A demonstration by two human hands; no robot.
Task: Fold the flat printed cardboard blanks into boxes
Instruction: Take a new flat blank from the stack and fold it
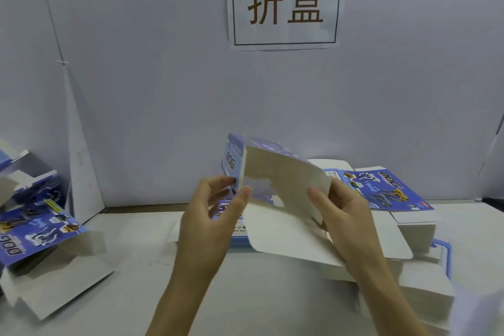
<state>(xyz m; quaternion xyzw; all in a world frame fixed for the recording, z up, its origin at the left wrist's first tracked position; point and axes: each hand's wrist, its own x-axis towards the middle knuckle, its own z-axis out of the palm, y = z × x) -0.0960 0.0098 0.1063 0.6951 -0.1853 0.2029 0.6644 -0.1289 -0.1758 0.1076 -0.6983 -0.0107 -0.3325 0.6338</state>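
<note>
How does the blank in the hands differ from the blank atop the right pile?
The held blank is raised and partly bent, gripped by left hand and right hand; the pile blank lies flat. The held blank shows mostly its plain inside; the pile blank shows its blue print. Both read DOG.

printed cardboard blanks: one half-folded, the others stacked or heaped

a half-folded blank is held upright at centre, with its plain inside turned to the near side and a blue "dog" panel bent back along its left edge. a stack of flat blanks is laid printed side up at the far right. partly formed boxes are heaped at the left, with white flaps left open.
</note>
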